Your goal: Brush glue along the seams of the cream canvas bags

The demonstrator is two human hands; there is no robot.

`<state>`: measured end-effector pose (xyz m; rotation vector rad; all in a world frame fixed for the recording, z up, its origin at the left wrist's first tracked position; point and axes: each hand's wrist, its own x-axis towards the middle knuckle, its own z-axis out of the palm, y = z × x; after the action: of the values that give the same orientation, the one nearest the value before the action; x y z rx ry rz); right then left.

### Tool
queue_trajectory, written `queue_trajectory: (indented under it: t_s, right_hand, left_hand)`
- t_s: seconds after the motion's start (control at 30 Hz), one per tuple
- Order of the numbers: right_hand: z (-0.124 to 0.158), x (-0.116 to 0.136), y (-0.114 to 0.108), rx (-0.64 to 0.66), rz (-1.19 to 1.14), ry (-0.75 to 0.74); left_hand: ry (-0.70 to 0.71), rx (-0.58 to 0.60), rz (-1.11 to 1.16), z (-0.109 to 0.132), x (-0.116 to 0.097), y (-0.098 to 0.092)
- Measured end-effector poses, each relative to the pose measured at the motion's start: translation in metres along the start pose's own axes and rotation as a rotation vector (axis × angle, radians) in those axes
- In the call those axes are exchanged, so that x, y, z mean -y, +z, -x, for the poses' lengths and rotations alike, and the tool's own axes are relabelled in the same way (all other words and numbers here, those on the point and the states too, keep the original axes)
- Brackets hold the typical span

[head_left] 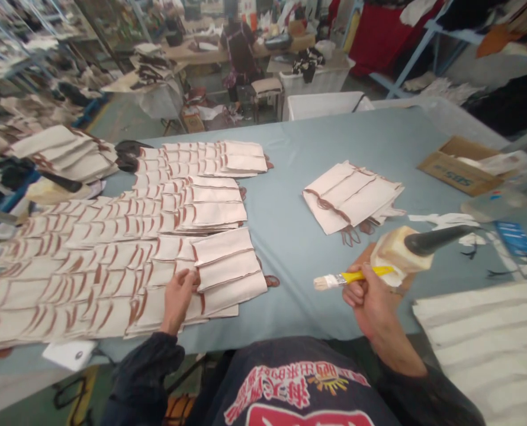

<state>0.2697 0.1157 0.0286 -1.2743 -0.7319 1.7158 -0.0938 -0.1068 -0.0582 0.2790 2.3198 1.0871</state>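
In the head view my right hand (pixel 372 302) grips a paintbrush (pixel 332 281) by its yellow handle, its pale bristles pointing left above the table. Beside that hand a cream plastic jug (pixel 394 251) with a dark handle stands on a brown piece of board. My left hand (pixel 181 296) has its fingers closed at the left edge of a cream fabric panel (pixel 232 272) with brown-edged seams. This panel lies on overlapping rows of similar panels (pixel 90 266), their brown edges showing. Brown loops stick out at the right ends.
A separate panel stack (pixel 350 195) lies mid-table on the blue-grey surface (pixel 285 207). A cardboard box (pixel 461 163), clear plastic and white scraps occupy the right side. A white phone-like object (pixel 70 354) lies at the near left edge. Another person (pixel 241 50) sits at a far table.
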Motion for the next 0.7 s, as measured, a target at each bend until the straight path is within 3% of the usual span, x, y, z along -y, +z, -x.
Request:
queue_trajectory:
  t_s: [0.1, 0.2, 0.33, 0.5, 0.7]
  right_hand:
    - [-0.004, -0.004, 0.005, 0.04, 0.033, 0.018]
    - [-0.007, -0.004, 0.014, 0.083, 0.053, 0.04]
    - [-0.007, -0.003, 0.023, 0.112, 0.072, 0.057]
    - [-0.007, -0.008, 0.017, 0.143, 0.082, 0.036]
    - [-0.011, -0.013, 0.01, 0.109, 0.078, 0.033]
  left_hand:
    - [-0.071, 0.037, -0.051, 0.013, 0.012, 0.003]
    - [-0.089, 0.059, -0.128, 0.006, 0.009, 0.006]
    - [-0.049, 0.069, -0.217, -0.007, 0.001, 0.013]
    - [0.032, 0.068, -0.248, -0.005, -0.004, 0.024]
    - [0.098, 0.155, -0.214, -0.017, -0.018, 0.009]
